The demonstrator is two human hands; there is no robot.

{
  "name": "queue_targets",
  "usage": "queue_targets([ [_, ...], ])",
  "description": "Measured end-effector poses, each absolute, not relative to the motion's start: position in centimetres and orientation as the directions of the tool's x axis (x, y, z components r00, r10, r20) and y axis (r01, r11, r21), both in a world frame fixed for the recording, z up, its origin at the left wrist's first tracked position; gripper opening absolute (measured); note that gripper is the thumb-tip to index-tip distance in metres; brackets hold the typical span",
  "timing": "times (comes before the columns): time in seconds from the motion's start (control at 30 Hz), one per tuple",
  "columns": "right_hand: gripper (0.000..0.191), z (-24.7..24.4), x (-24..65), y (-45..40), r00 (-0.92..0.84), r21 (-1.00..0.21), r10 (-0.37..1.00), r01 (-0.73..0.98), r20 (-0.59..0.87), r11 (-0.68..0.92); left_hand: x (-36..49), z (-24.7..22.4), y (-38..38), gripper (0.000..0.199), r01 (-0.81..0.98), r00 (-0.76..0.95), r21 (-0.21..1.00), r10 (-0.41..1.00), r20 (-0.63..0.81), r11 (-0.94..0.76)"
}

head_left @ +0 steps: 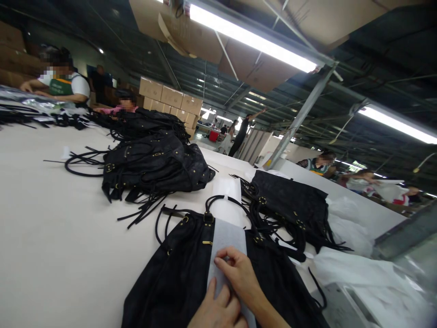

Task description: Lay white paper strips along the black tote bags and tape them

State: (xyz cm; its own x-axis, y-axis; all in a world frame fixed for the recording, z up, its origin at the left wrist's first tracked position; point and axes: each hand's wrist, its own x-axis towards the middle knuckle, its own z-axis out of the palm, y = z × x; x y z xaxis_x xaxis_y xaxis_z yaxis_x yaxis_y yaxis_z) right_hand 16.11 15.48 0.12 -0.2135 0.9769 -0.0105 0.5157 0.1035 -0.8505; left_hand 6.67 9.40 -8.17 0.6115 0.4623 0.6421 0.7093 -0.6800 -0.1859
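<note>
step: looks like flattening a pale, paper-like strip [229,234] down the middle of a soft black bag with brass-coloured fittings [184,273] | where: near side of the white counter [68,237] | hands: left hand [218,307] and right hand [241,275] close together on it, can't tell if pinching | next: prob wants light, even pressure, strip straight

The person's left hand [218,310] and right hand [244,275] touched a pale strip [229,233] lying over a black bag [170,278], with other bags [153,164] heaped beyond on a white table [51,228]
</note>
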Motion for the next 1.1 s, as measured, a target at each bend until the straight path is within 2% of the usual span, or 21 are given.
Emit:
queue_targets([
  [0.17, 0.010, -0.6, 15.7, 16.4, -0.250, -0.652, 0.958, 0.705, 0.139, 0.279, 6.4, -7.5, 9.1, 0.018, 0.699, 0.617, -0.167, 0.469, 0.632, -0.695],
  [0.3, 0.017, -0.9, 15.3, 17.5, -0.246, -0.529, 0.928, 0.767, 0.282, 0.364, 5.4, -5.9, 8.8, 0.018, 0.675, 0.664, -0.188, 0.476, 0.576, -0.714],
  [0.37, 0.019, -0.5, 15.4, 18.1, -0.236, -0.539, 0.937, 0.770, 0.258, 0.342, 5.6, -6.5, 9.0, 0.018, 0.690, 0.655, -0.203, 0.479, 0.584, -0.695],
  [0.47, 0.015, 0.6, 16.1, 18.6, -0.311, -0.657, 0.950, 0.710, 0.033, 0.255, 6.8, -8.8, 9.7, 0.018, 0.710, 0.637, -0.203, 0.493, 0.592, -0.675],
  [0.53, 0.030, 1.1, 16.5, 18.5, -0.376, -0.677, 0.924, 0.698, -0.073, 0.231, 7.7, -10.1, 10.1, 0.020, 0.712, 0.636, -0.193, 0.502, 0.586, -0.676],
  [0.6, 0.045, 1.2, 16.5, 18.2, -0.386, -0.630, 0.921, 0.729, -0.055, 0.268, 8.1, -10.7, 10.3, 0.023, 0.719, 0.628, -0.181, 0.518, 0.581, -0.671],
  [0.63, 0.044, 1.0, 16.4, 18.0, -0.377, -0.596, 0.926, 0.746, -0.013, 0.295, 8.1, -10.7, 10.3, 0.024, 0.721, 0.629, -0.179, 0.524, 0.575, -0.669],
  [0.77, 0.027, 0.3, 15.8, 18.2, -0.338, -0.517, 0.934, 0.783, 0.114, 0.346, 6.9, -9.4, 10.0, 0.020, 0.714, 0.646, -0.203, 0.517, 0.562, -0.670],
  [0.93, 0.007, 2.7, 14.7, 18.5, -0.383, -0.431, 0.915, 0.810, 0.126, 0.398, 5.9, -8.0, 10.4, 0.019, 0.673, 0.680, -0.235, 0.461, 0.570, -0.702],
  [1.0, 0.010, 4.4, 13.7, 17.5, -0.462, -0.459, 0.873, 0.749, 0.156, 0.479, 4.9, -6.5, 10.0, 0.025, 0.678, 0.669, -0.204, 0.477, 0.570, -0.707],
  [1.1, 0.021, 6.2, 11.5, 14.4, -0.587, -0.569, 0.799, 0.617, 0.126, 0.543, 0.7, -1.7, 7.5, 0.014, 0.638, 0.709, -0.087, 0.539, 0.455, -0.765],
])
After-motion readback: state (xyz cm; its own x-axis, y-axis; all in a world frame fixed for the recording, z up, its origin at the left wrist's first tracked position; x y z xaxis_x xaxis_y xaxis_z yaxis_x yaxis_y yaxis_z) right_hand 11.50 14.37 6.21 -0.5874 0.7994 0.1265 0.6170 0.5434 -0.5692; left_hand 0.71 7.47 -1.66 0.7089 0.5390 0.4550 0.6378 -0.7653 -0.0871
